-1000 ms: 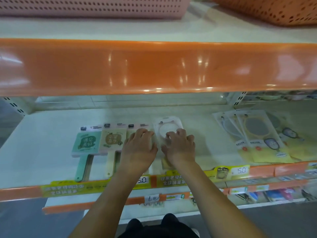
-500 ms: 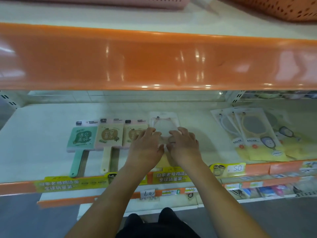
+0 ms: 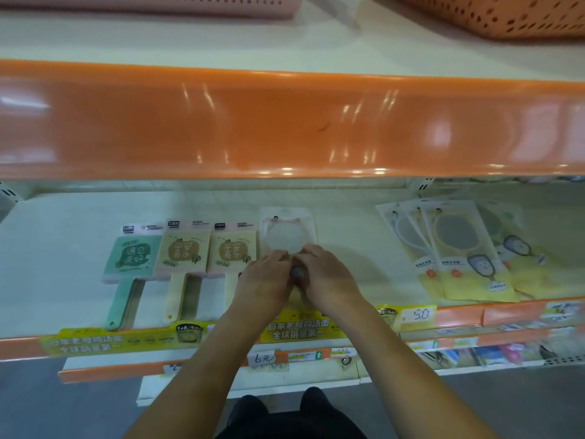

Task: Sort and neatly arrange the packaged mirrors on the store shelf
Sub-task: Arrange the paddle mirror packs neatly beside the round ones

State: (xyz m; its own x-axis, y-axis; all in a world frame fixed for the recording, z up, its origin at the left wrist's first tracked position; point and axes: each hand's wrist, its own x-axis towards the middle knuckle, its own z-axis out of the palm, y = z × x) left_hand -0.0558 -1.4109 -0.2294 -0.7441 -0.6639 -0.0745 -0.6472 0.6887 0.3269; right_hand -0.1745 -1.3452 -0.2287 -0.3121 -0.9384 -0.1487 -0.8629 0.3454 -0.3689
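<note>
Both hands, left hand (image 3: 264,280) and right hand (image 3: 326,277), fingers curled onto the round mirror pack (image 3: 287,236), flat on the shelf (image 3: 63,264) beside the paddle mirrors (image 3: 186,251). Likely light, slippery film, fragile glass; hold its edges.

1. Above both hands, the orange shelf lip (image 3: 285,122) overhangs and limits headroom.
2. Just left of the left hand (image 3: 264,280), a row of three paddle mirrors (image 3: 186,251) blocks.
3. Right of the right hand (image 3: 329,277), bare shelf (image 3: 357,248) lies open up to the fanned mirror packs (image 3: 456,248).
</note>
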